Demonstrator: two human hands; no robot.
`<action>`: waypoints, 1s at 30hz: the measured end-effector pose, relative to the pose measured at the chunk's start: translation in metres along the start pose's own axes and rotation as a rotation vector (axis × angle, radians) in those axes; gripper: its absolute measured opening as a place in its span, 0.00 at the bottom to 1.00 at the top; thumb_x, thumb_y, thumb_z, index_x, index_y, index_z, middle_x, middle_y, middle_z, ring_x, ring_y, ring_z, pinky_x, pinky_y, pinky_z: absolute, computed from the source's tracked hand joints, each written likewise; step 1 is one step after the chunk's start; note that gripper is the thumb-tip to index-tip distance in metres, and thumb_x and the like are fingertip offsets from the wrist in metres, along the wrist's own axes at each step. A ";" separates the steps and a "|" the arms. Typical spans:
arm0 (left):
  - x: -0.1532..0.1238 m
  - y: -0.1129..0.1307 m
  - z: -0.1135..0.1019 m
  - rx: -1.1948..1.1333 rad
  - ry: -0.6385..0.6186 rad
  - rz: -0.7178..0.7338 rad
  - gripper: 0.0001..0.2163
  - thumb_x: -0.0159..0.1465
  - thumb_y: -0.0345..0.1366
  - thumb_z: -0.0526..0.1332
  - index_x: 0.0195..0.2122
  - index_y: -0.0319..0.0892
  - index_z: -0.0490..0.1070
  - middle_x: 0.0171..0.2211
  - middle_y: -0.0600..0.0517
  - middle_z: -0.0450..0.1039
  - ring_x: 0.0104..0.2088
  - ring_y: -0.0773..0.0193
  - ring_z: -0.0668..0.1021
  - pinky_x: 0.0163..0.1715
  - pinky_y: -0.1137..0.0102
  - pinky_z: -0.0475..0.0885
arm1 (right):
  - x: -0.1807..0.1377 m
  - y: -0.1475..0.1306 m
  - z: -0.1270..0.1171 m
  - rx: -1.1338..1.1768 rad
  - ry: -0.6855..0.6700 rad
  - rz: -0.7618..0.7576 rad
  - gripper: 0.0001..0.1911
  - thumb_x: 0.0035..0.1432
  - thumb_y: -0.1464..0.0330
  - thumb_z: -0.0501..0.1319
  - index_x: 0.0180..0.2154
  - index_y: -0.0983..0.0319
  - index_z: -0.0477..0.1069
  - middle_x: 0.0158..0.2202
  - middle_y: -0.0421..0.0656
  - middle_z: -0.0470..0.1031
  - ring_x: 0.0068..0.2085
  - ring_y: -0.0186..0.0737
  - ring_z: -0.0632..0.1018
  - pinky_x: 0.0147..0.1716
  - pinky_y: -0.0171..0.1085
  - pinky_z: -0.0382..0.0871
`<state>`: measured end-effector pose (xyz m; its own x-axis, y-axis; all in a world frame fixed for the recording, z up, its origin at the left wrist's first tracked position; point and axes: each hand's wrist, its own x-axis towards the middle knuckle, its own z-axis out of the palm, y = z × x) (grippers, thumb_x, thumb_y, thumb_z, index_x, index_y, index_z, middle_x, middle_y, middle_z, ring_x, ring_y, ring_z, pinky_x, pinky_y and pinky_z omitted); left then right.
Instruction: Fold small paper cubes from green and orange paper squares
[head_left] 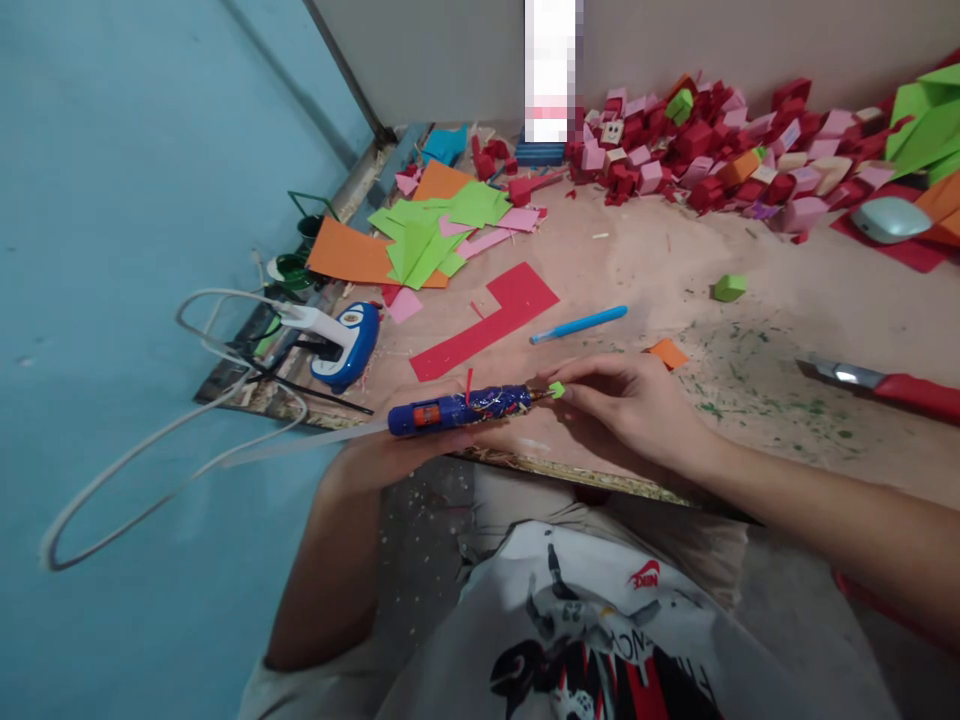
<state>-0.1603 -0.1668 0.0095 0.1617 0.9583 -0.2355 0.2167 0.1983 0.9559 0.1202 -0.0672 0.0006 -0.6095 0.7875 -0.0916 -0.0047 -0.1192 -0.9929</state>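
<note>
My left hand (442, 445) is wrapped round a dark blue hot glue gun (480, 405), with most of its fingers hidden beneath it. A long translucent glue stick (315, 440) juts from the gun's back end. At the nozzle, my right hand (630, 405) pinches a tiny light-green foam piece (556, 390) between thumb and fingers. The nozzle tip meets or nearly meets that piece; I cannot tell which. Just beyond the hands lie a blue pen (579, 325) and a red L-shaped foam sheet (487, 320). A small orange piece (667, 353) rests behind my right hand.
A red-handled knife (892, 385) lies at the right, near a green foam block (730, 288). Many red and pink blocks (705, 150) are heaped along the back. Foam sheets (427, 235) and a blue-white power strip (346, 345) with cables occupy the left. A mouse (890, 219) sits far right.
</note>
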 end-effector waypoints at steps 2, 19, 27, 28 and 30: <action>0.000 0.001 0.000 -0.014 -0.021 -0.002 0.16 0.66 0.46 0.72 0.54 0.51 0.85 0.56 0.51 0.84 0.59 0.46 0.84 0.65 0.51 0.79 | 0.000 0.000 0.000 -0.003 0.002 0.000 0.08 0.64 0.61 0.72 0.41 0.58 0.86 0.41 0.46 0.86 0.36 0.43 0.82 0.40 0.43 0.78; 0.001 0.005 0.004 -0.097 -0.034 0.009 0.16 0.65 0.45 0.74 0.53 0.50 0.86 0.56 0.51 0.84 0.59 0.45 0.85 0.65 0.51 0.79 | 0.000 -0.004 0.000 -0.019 0.012 0.002 0.07 0.62 0.63 0.72 0.40 0.57 0.86 0.44 0.45 0.87 0.34 0.41 0.83 0.38 0.42 0.80; -0.001 0.002 0.001 0.018 0.006 -0.035 0.17 0.64 0.48 0.73 0.54 0.54 0.86 0.57 0.54 0.84 0.62 0.44 0.83 0.68 0.50 0.76 | 0.000 -0.004 0.000 -0.007 0.016 0.005 0.06 0.61 0.63 0.72 0.39 0.57 0.86 0.44 0.45 0.87 0.35 0.42 0.83 0.38 0.42 0.80; -0.001 0.001 0.000 0.021 0.004 -0.028 0.17 0.64 0.48 0.73 0.54 0.54 0.86 0.57 0.54 0.84 0.62 0.44 0.83 0.68 0.49 0.76 | 0.000 -0.005 0.000 -0.007 0.017 0.006 0.06 0.61 0.63 0.72 0.39 0.57 0.86 0.44 0.46 0.87 0.35 0.42 0.83 0.38 0.43 0.80; -0.002 -0.001 -0.001 0.028 0.008 -0.027 0.17 0.64 0.49 0.73 0.54 0.54 0.86 0.57 0.54 0.83 0.62 0.43 0.82 0.69 0.49 0.75 | 0.000 -0.004 0.000 -0.003 0.019 0.001 0.06 0.61 0.63 0.73 0.39 0.58 0.86 0.44 0.46 0.87 0.36 0.42 0.83 0.39 0.43 0.80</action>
<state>-0.1619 -0.1683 0.0088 0.1473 0.9544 -0.2595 0.2475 0.2184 0.9440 0.1200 -0.0667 0.0050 -0.5941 0.7989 -0.0937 -0.0019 -0.1179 -0.9930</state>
